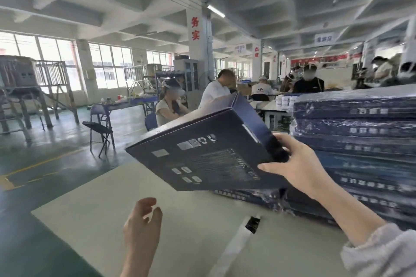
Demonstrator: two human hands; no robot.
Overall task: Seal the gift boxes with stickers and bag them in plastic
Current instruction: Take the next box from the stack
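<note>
We have the flat dark-blue cardboard gift box tilted in the air above the pale worktable, our right hand gripping its right edge (printed underside facing us). Left hand hovers open-fingered beneath, holding nothing. This looks like the fetching step; next it wants setting flat near the white sticker strip, beside the plastic-wrapped stack.

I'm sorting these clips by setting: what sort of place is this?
Probably a factory packing floor: a stack of plastic-wrapped boxes, workers seated at tables, and the right hand holding another box.
</note>
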